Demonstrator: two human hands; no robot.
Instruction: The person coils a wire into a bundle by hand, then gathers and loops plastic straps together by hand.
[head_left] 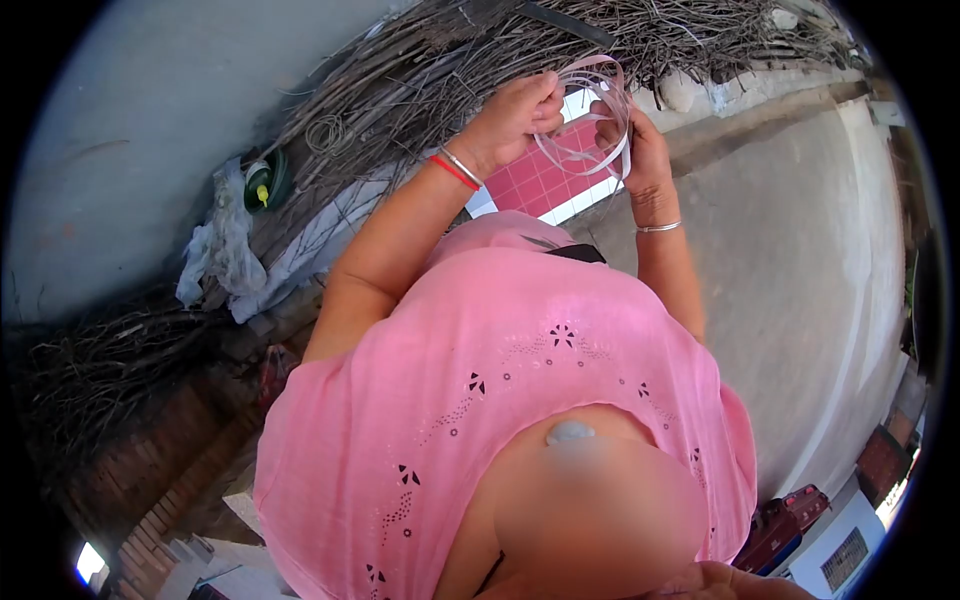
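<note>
A coil of thin, pale pinkish-white strap [622, 150] is held up in loose loops in front of me. My left hand [520, 115], with a red band and a silver bangle at the wrist, is closed at the left side of the loops. On the right side, my right hand [645, 150] has its fingers curled round the coil; the strap partly hides them. Behind the loops lies a red tiled surface [530, 185] with a white border, partly covered by the hands and strap.
A long heap of dry sticks [400, 90] runs along the wall beyond my hands. Crumpled clear plastic [225, 250] and a green bottle [262, 185] with a yellow top lie at the left. Concrete floor [790, 270] stretches to the right. A dark red object [785, 525] stands at lower right.
</note>
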